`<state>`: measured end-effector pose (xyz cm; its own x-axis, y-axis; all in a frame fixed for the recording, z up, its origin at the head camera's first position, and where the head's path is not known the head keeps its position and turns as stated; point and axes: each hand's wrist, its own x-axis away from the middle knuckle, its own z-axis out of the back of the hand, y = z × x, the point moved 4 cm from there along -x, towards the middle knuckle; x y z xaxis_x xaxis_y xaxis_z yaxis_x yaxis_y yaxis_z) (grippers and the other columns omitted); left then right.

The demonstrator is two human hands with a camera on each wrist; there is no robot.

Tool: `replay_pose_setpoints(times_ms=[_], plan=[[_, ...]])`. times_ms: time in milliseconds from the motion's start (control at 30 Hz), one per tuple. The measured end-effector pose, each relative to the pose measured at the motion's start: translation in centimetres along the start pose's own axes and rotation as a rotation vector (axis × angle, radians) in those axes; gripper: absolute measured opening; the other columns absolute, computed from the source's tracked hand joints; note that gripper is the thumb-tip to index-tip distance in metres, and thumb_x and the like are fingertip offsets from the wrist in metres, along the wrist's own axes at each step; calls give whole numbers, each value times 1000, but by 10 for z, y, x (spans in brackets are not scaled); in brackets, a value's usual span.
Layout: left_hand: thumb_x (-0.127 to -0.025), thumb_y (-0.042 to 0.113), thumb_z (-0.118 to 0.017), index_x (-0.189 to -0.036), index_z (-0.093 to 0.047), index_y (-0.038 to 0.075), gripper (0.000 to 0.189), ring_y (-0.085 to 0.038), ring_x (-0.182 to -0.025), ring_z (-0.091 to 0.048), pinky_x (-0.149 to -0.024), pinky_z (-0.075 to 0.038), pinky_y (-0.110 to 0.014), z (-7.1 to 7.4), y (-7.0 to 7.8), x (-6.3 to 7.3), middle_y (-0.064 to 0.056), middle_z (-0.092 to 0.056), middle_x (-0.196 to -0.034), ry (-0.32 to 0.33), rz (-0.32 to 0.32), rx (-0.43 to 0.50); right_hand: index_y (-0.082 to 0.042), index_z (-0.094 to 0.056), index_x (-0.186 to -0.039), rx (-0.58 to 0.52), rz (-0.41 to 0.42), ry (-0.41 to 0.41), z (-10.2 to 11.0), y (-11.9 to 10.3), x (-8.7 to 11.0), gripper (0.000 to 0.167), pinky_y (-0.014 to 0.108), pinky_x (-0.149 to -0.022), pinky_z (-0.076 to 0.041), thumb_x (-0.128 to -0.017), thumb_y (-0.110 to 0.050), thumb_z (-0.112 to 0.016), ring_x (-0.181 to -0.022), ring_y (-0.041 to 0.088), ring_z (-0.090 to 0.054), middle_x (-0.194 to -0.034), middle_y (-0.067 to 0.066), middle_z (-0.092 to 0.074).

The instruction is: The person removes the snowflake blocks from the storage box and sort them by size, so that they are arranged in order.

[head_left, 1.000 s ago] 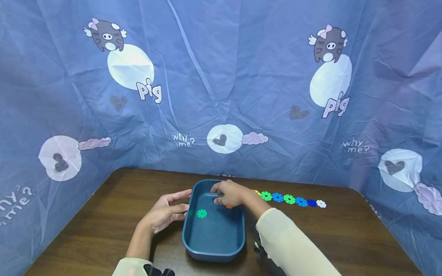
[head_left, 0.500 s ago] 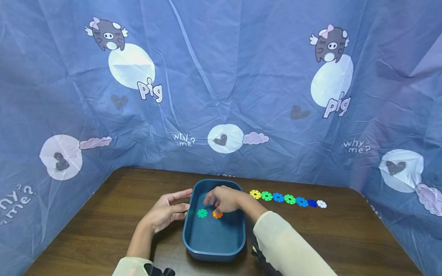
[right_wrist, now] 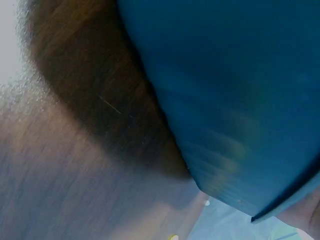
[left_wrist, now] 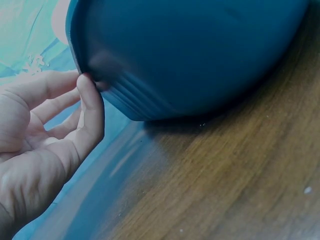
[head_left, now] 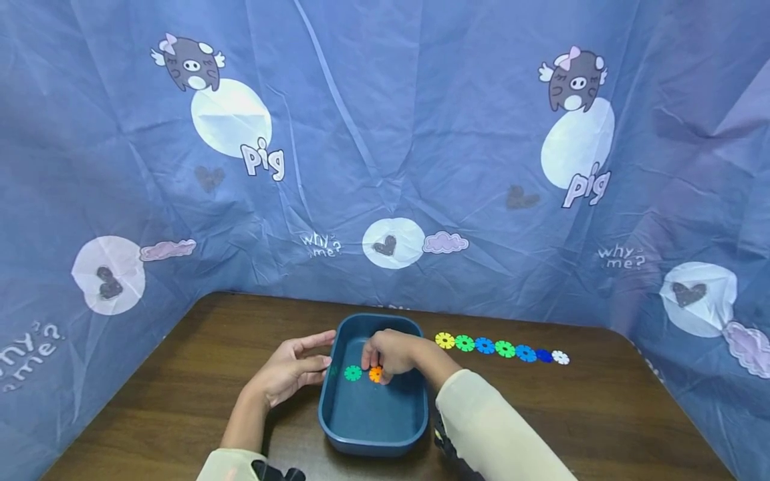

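Note:
A dark blue rectangular tray (head_left: pixel 379 424) with tall sides stands on the table. My left hand (head_left: pixel 291 367) touches its left side from outside, with thumb and fingers extended; in the left wrist view the thumb (left_wrist: pixel 91 107) lies against the tray's rim. Inside the tray, my right hand (head_left: pixel 394 354) reaches down and has its thumb and index finger on either side of an orange notched plastic disc (head_left: pixel 375 374). A green notched disc (head_left: pixel 352 373) lies flat on the tray floor, just left of it. The tray wall hides most of my right hand in its wrist view.
To the tray's right, several discs lie in a row on the brown wooden table (head_left: pixel 577 407), running from a yellow disc (head_left: pixel 445 341) to a white disc (head_left: pixel 560 357). A blue printed curtain (head_left: pixel 481 267) hangs behind the table.
My right hand has moved toward me inside the tray, and the orange disc has shifted left, close to the green one. My left hand stays at the tray's side.

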<state>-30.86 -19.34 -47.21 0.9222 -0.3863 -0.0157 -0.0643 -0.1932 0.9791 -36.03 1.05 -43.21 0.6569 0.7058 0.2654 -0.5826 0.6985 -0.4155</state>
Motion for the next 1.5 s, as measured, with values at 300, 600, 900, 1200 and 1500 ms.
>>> replay_pose_setpoints(times_ms=[300,600,900,1200,1500], plan=[[-95,0,-66,-155,-34,-8,69,-25,-114,-64,-92,-58,-40,0,1,0,-32,-35,-154,15,7,-19,-20,-74,-95,-15,11,-10,0,4,-3,29,22,-75,-52,-78,0,-87,-82,9,-57,-87,-6,-65],[-95,-1,-66,-155,-35,-8,68,-27,-115,-65,-92,-58,-41,-1,1,-1,-32,-37,-153,19,1,-21,-15,-74,-84,-22,55,18,4,0,1,22,21,-70,-52,-79,4,-85,-75,8,-57,-80,-4,-66],[-95,-2,-65,-154,-33,-9,68,-26,-116,-64,-92,-58,-41,-2,1,-1,-33,-35,-153,11,-4,-8,-13,-77,-87,-65,129,57,10,0,8,20,19,-75,-54,-88,6,-75,-77,3,-63,-80,-8,-71],[-95,-1,-66,-154,-33,-9,69,-26,-114,-65,-93,-58,-42,-3,2,0,-32,-36,-153,17,3,-14,-12,-79,-94,-172,181,99,27,4,20,15,21,-79,-56,-90,2,-75,-81,5,-66,-86,-6,-74],[-95,-1,-65,-155,-32,-10,69,-24,-112,-66,-91,-58,-39,-4,1,0,-32,-36,-153,9,1,-8,-9,-78,-95,-245,171,171,56,15,44,14,25,-75,-58,-90,3,-75,-82,11,-68,-88,-2,-75]])
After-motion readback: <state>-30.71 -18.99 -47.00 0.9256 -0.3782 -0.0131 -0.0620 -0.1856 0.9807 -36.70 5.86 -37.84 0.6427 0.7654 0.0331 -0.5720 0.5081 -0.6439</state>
